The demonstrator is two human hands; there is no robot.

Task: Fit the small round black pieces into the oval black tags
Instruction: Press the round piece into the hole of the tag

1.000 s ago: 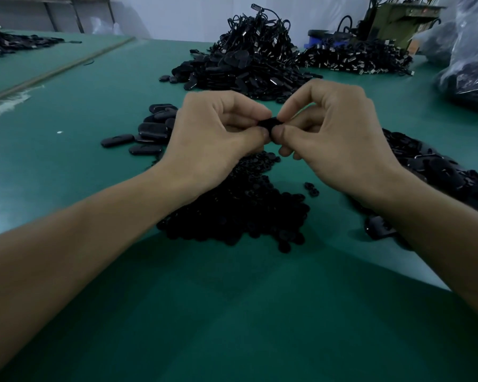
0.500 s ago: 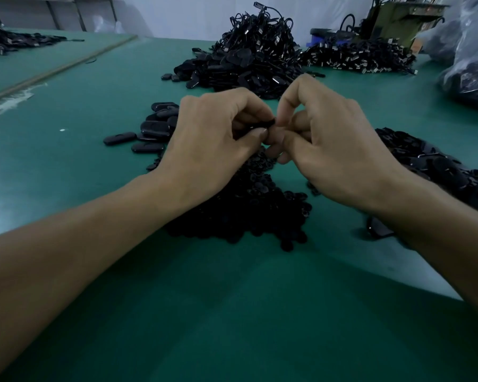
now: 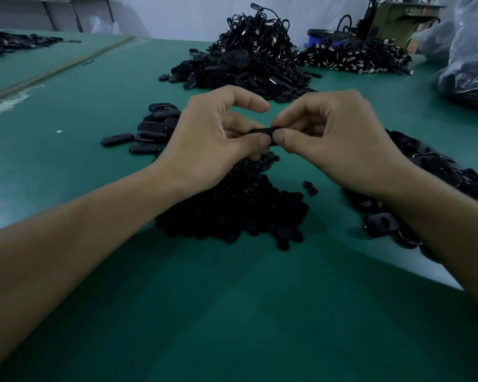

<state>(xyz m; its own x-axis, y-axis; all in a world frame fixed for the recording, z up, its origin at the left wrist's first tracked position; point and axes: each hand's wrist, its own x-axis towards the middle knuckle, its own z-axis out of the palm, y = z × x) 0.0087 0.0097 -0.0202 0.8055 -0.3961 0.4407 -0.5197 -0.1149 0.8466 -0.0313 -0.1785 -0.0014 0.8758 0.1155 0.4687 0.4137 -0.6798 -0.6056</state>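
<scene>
Left hand (image 3: 213, 144) and right hand (image 3: 337, 142) pinch 1 oval tag (image 3: 262, 131) (round piece hidden); a skewed press could jam it.

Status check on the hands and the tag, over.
Left hand and right hand both pinch one tag, above the round pieces. Nothing in the way.

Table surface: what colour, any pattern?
Plain green table surface, no pattern. It shows best in the head view, across the bare foreground.
</scene>
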